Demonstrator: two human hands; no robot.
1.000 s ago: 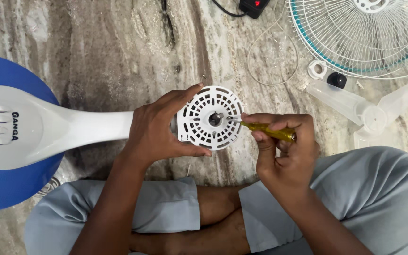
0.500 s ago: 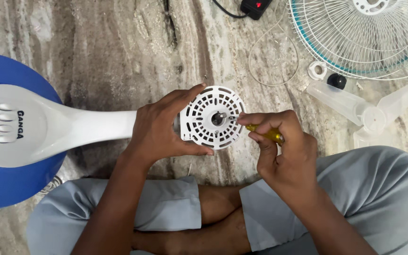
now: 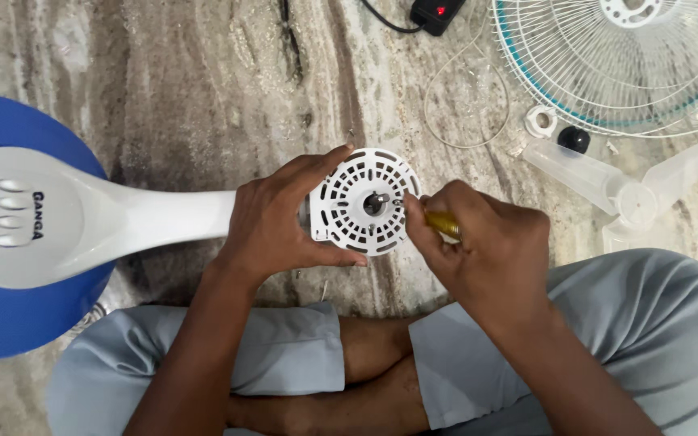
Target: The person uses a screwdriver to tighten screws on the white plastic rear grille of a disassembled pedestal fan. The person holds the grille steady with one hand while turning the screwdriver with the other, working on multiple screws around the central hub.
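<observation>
**Closing in on the motor housing face**

Working cross-legged on a marble floor (image 3: 203, 81), the person has brought the right hand (image 3: 486, 242) closer to the white slotted motor housing (image 3: 363, 203) than it was a second ago. Then a length of the yellow-handled screwdriver (image 3: 444, 224) showed clear of the fist; now only a short stub of the handle shows, and the tip, hidden behind the fingers, appears to sit at the housing's right edge. The right hand is clenched around the handle.

The left hand (image 3: 280, 218) has hardly moved. It grasps the housing from the left, thumb under the lower rim and fingers over the top, holding it on its side with the round face and centre shaft turned up toward the camera. The housing lies just above the person's knees, at the end of the white fan stand (image 3: 123, 222) that runs left to the blue base (image 3: 10, 323).

Judging by this, the tool is now engaged with a fastener at the rim, though the contact cannot be seen.

Upper right lie the wire fan guard (image 3: 607, 73), the clear fan blade (image 3: 607, 186), a black knob (image 3: 573, 139) and a white ring nut (image 3: 540, 121), well apart from the hands.
</observation>
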